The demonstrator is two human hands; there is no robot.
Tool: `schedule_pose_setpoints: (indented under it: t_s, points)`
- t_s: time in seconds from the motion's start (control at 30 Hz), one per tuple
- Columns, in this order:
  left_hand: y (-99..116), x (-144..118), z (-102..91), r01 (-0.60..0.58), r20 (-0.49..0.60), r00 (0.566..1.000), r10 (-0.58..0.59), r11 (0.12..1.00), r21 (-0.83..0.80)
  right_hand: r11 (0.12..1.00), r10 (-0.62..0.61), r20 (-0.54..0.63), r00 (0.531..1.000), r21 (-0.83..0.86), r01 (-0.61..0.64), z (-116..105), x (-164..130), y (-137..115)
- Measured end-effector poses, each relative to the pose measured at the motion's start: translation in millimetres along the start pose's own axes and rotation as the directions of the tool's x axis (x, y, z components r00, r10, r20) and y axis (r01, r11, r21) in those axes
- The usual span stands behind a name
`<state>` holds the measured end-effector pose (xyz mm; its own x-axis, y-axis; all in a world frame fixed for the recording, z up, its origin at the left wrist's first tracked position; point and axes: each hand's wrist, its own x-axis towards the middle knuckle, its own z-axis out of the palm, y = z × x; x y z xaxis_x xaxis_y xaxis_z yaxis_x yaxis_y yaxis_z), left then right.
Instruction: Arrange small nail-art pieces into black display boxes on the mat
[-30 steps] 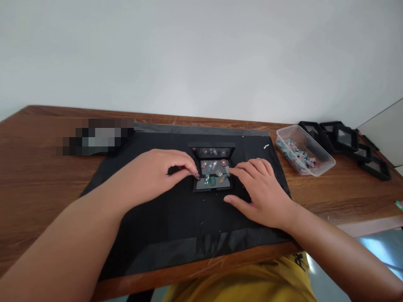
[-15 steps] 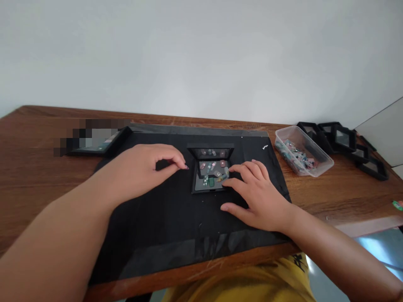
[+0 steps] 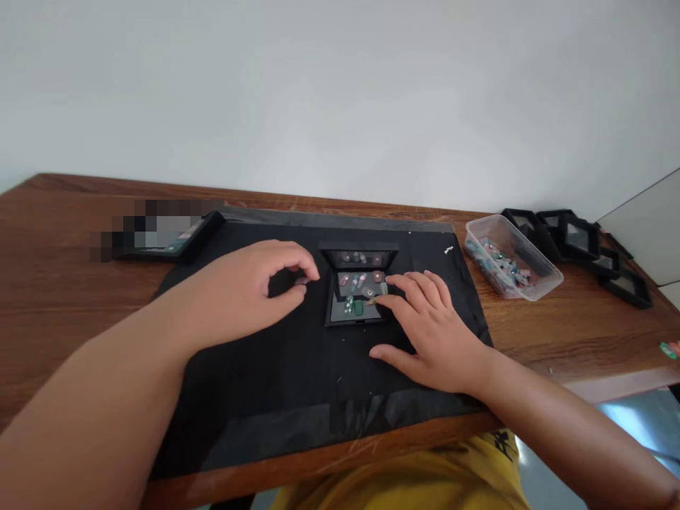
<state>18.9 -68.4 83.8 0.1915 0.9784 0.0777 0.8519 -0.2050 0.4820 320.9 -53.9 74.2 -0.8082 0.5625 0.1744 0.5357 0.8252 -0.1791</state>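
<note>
Since a second ago our left hand has backed off the small black open display case and now curls loosely just left of it, grip narrow, holding nothing we can see. Our right hand rests flat on the black mat, fingertips touching the tiny coloured pieces inside.

The left hand has drawn back from the open case, fingers curling into a loose pinch just beside it. The right hand has slid its fingertips onto the case's near corner.
</note>
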Motion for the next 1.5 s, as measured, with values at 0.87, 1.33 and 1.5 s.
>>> schedule_pose_setpoints:
  t_s: [0.87, 1.33, 1.5]
  points:
    - [57.5, 5.8, 38.1, -0.023, 0.124, 0.992, 0.016, 0.998, 0.06, 0.999, -0.033, 0.039, 0.999, 0.02, 0.032, -1.2, -0.7, 3.5]
    - [52.2, 6.7, 41.4, -0.101, 0.079, 0.992, 0.095, 0.992, 0.071, 0.997, -0.025, 0.068, 0.997, 0.069, 0.02, -5.6, -2.0, 4.8]
    - [50.7, 6.6, 37.3, -0.078, 0.058, 0.996, 0.073, 0.993, 0.083, 0.987, -0.014, 0.074, 0.997, 0.163, 0.002, -14.9, 0.7, 9.4]
